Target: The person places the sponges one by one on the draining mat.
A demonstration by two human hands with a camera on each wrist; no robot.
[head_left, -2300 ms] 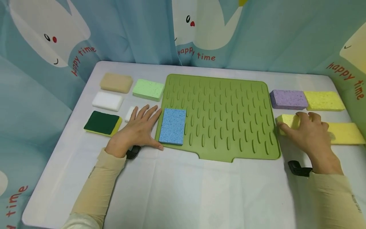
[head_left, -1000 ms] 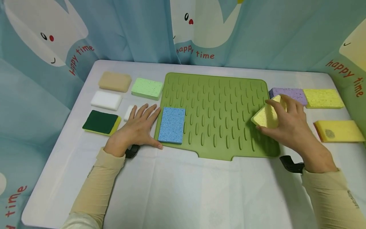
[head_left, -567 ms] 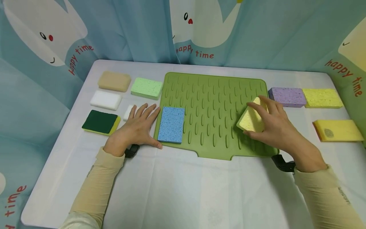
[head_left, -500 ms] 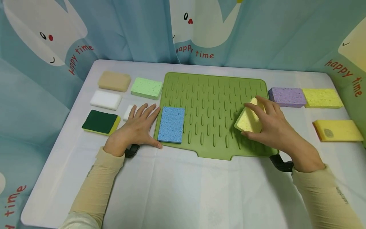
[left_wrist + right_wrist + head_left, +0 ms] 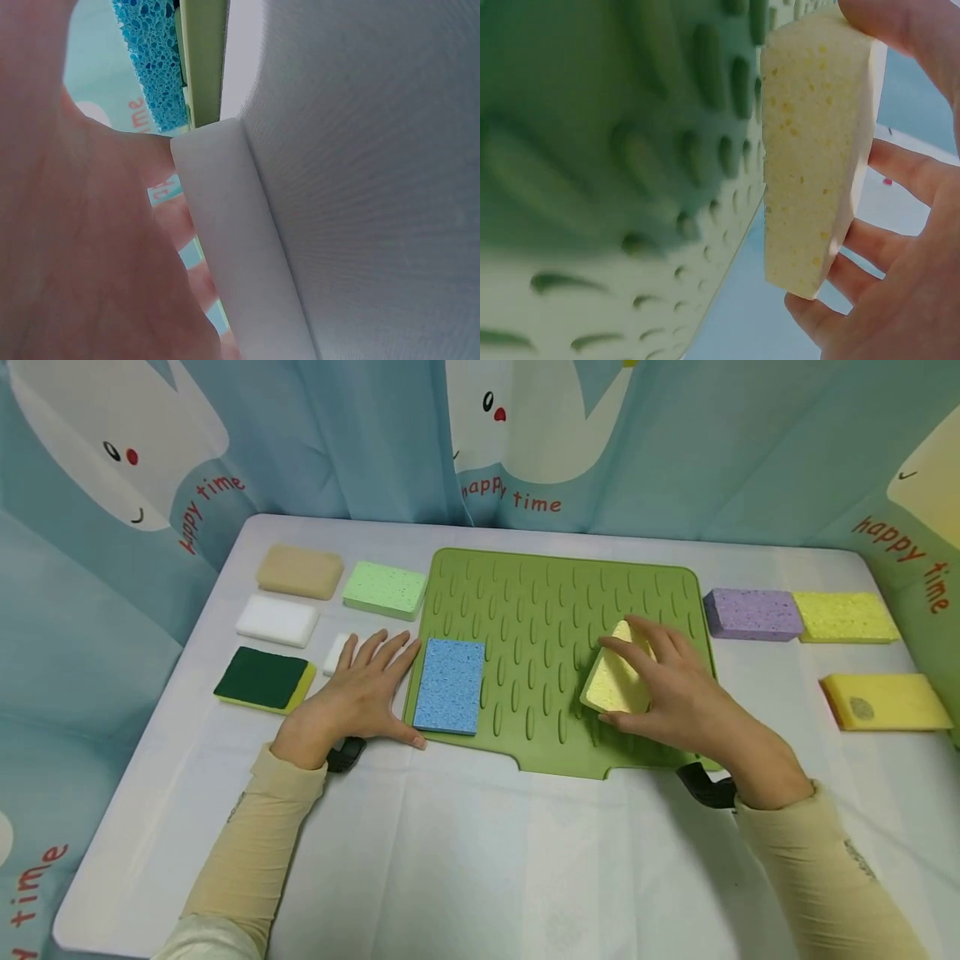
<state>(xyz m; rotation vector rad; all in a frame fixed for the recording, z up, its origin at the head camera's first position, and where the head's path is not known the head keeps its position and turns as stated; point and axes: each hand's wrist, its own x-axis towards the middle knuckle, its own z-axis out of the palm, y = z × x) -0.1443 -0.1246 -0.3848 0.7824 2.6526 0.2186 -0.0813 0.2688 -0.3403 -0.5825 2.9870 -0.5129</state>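
My right hand [image 5: 675, 693] pinches a pale yellow sponge [image 5: 621, 672] by its edges, thumb on the near side and fingers on the far side. In the right wrist view that sponge [image 5: 810, 150] is tilted, close over the ribbed green mat [image 5: 555, 187]. My left hand [image 5: 360, 697] lies with fingers spread at the mat's left edge. Under it is a white sponge [image 5: 232, 240], mostly hidden from the head view. A blue sponge [image 5: 450, 687] lies flat on the mat's left side, just right of the left fingers.
Left of the mat [image 5: 540, 752] lie a tan sponge [image 5: 300, 572], a white sponge [image 5: 277, 621], a dark green scouring sponge [image 5: 262, 678] and a light green sponge [image 5: 385, 589]. On the right are purple [image 5: 753, 614] and yellow sponges [image 5: 846, 617], plus another yellow sponge [image 5: 888, 702] nearer.
My right hand has taken the pale yellow sponge from the table right of the mat and carried it left over the mat, tilting it. The left hand has stayed in place.
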